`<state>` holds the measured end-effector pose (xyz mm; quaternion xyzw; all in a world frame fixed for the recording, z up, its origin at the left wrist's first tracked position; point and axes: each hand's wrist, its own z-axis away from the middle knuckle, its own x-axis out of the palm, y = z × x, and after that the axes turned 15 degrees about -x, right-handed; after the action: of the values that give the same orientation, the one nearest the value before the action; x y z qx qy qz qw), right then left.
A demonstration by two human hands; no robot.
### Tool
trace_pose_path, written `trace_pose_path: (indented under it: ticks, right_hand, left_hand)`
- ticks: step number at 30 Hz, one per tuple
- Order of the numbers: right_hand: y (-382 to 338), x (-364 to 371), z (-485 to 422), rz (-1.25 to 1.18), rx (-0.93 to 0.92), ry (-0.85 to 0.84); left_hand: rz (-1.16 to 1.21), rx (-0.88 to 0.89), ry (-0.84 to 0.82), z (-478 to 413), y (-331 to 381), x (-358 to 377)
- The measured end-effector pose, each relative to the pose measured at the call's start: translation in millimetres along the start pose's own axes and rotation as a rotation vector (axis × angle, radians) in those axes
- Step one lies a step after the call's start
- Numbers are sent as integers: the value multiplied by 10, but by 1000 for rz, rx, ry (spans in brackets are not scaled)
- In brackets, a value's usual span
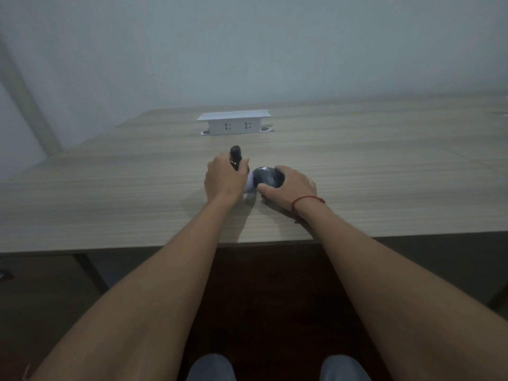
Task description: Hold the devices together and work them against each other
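Two things are in your hands, both near the middle of the bench (384, 166), well in from its near edge. Your right hand (294, 187) is cupped over a dark mouse (268, 177), fingers curled round its far side and thumb against its near side, so it is holding the mouse as it sits on the bench. A red cord (308, 200) circles that wrist. Your left hand (225, 178) is closed round a slim black tool (235, 156), which stands nearly upright with its rounded top poking out above your knuckles; what kind of tool it is you cannot tell from here. The two hands sit just beside each other, left of the mouse and nearly touching it. Between them, under your left palm, something pale (250, 188) shows on the bench, too blurred to name.

Farther out, toward the bench's far edge and straight beyond your hands, a white socket box (233, 123) stands raised from the surface, two outlets facing you. It is well apart from the mouse and the tool. Behind the far edge is a plain wall (247, 50). Your knees (211, 367) show below the near edge.
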<state>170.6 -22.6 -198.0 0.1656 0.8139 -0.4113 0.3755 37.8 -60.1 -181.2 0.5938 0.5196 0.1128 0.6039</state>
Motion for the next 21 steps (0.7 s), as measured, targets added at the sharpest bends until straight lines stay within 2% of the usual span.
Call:
trace_pose_path:
  ticks: [2,4,6,8,10,12,14,16,18,21]
  right_hand:
    - [-12,-4,9,13,-7,-13]
    - [-21,-7,16,6,-4,-7]
    - [-18,-9,12,3,1,4]
    - [-15,6,-8,29,-1,-8]
    - [-28,26,-20,66,-5,-9]
    - [-35,34,-18,76,-4,7]
    - [-36,18,-11,63,1,10]
    - [-21,-1,-15,55,0,-5]
    - [-22,-9,-12,58,-11,-19]
    - [-27,-11,-6,40,-14,-6]
  left_hand:
    - [89,-17,8,-7,7,5]
    - [11,-21,-53,-8,-36,26]
    - [-15,-43,-45,-30,-49,14]
    - [74,0,11,-15,-2,-25]
    - [117,53,-9,7,28,-20]
    - [-11,51,-66,10,1,2]
    - [-112,23,-36,-17,-11,-26]
    - [-29,72,20,-14,28,-63]
    - [35,97,-4,12,51,-62]
    - [-156,56,-54,10,8,-38]
